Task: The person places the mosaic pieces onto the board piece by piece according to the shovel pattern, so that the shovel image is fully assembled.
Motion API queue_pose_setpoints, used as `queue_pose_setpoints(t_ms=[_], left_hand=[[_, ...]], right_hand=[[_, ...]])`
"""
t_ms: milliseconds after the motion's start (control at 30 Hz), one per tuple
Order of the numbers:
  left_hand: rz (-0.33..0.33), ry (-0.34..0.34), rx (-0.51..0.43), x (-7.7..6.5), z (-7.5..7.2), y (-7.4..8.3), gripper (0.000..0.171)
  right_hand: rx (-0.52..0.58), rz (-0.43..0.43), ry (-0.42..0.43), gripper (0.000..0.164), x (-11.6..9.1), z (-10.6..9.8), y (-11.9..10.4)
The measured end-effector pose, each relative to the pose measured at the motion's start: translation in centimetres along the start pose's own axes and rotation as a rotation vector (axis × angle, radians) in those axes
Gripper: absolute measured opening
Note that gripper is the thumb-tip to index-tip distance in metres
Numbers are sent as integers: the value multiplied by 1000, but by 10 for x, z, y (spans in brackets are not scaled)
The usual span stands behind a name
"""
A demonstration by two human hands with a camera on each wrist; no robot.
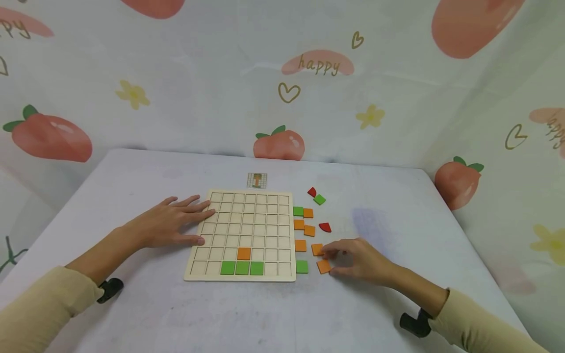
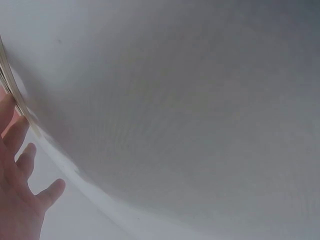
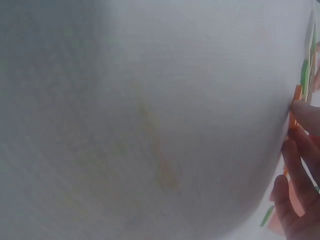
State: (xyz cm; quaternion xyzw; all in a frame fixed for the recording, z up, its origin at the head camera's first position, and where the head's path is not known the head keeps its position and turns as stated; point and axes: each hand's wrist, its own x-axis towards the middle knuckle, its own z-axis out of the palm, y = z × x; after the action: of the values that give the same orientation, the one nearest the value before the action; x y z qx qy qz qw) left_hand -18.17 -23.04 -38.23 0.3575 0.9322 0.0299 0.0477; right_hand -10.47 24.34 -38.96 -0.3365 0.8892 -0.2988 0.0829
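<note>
A pale wooden grid board (image 1: 229, 225) lies on the table. Three green square tiles (image 1: 242, 268) sit in its near row, and one orange tile (image 1: 244, 253) sits just above the middle one. My left hand (image 1: 174, 223) rests with spread fingers on the board's left edge; some of its fingers also show in the left wrist view. To the right of the board, my right hand (image 1: 364, 260) touches two loose square tiles. Its fingertips are at an orange tile (image 1: 317, 249), and the thumb is at another orange tile (image 1: 324, 266). Both tiles lie on the table.
More orange tiles (image 1: 300, 245) and green tiles (image 1: 302, 266) lie along the board's right edge. Two red quarter-round pieces (image 1: 325, 227) are farther right and back. A small pattern card (image 1: 257, 180) lies behind the board. A printed cloth (image 1: 212, 98) hangs behind the table.
</note>
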Motion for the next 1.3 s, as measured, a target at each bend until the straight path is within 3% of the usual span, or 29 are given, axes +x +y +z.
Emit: queue_pose_setpoints(t_ms=[300, 733, 1300], left_hand=[[10, 4, 5, -1, -2, 1, 77], [13, 10, 13, -1, 0, 1, 77], [14, -2, 31, 0, -2, 2, 78]], right_hand=[[-1, -82, 36, 41, 1, 3, 4], [-31, -103, 19, 34, 10, -4, -5], [1, -114, 55, 35, 69, -1, -32]])
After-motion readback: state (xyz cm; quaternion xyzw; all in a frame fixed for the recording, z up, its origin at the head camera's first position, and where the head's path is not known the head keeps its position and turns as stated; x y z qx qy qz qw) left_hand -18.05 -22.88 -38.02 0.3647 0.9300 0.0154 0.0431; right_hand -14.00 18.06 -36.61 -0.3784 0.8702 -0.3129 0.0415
